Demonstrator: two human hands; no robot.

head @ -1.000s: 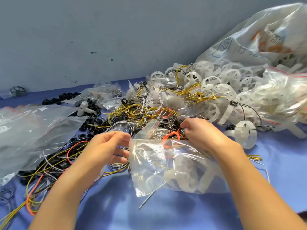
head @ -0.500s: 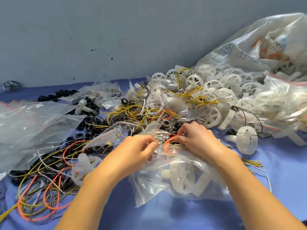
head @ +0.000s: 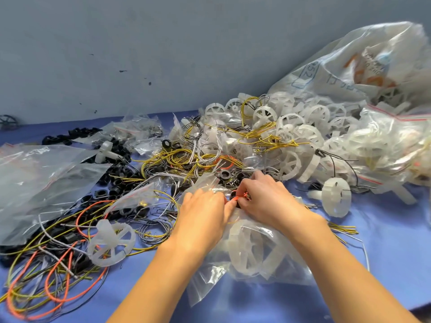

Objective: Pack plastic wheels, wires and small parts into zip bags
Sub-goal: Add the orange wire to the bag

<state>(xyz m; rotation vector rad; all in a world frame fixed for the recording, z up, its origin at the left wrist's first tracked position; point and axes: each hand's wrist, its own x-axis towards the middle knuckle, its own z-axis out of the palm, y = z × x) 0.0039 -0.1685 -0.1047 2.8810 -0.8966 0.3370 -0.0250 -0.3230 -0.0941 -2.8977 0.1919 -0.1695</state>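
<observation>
Bag (head: 286,264), holding wheels (head: 242,245): left hand (head: 203,213) gripping its mouth, right hand (head: 268,201) pinching orange wire (head: 240,198) there. Loose wheel (head: 112,243) lying left of bag; wheel pile (head: 291,129) sitting behind.

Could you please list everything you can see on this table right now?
zip bag: one, clear, front centre, white wheels inside
orange wire: one, orange, at the bag mouth
loose wheels: many, white, heaped back right
wires: many, yellow, grey, black, orange, centre and left
black rings: many, black, left of centre
empty bags: several, clear, far left
filled bags: several, clear, far right
sack: one, whitish, back right
table cover: one, blue
left hand: grips the zip bag mouth
right hand: pinches the orange wire
</observation>
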